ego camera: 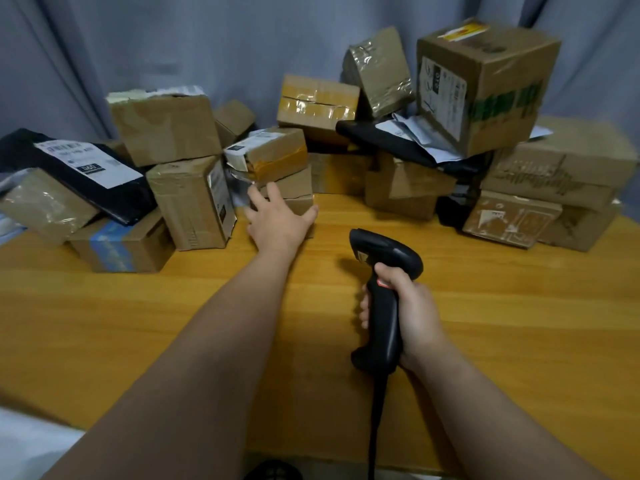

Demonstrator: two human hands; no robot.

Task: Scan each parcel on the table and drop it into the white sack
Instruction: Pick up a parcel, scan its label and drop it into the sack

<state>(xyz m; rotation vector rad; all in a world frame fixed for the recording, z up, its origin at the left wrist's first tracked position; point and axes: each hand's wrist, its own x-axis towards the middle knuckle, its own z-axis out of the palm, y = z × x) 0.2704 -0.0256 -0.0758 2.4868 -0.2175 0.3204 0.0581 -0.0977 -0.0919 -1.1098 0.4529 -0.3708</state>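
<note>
Left hand (280, 223), fingers (275, 192) spread, touched 1 stiff, probably light parcel (302, 204); grasp its sides. Right hand (414, 315) gripped scanner (384, 258).

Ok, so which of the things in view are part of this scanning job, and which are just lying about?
Part of the job: scanner, held in right hand; small box under left hand; the other piled parcels; table.
Just there: grey curtain; white shape at lower left, possibly the sack, cannot tell.
</note>
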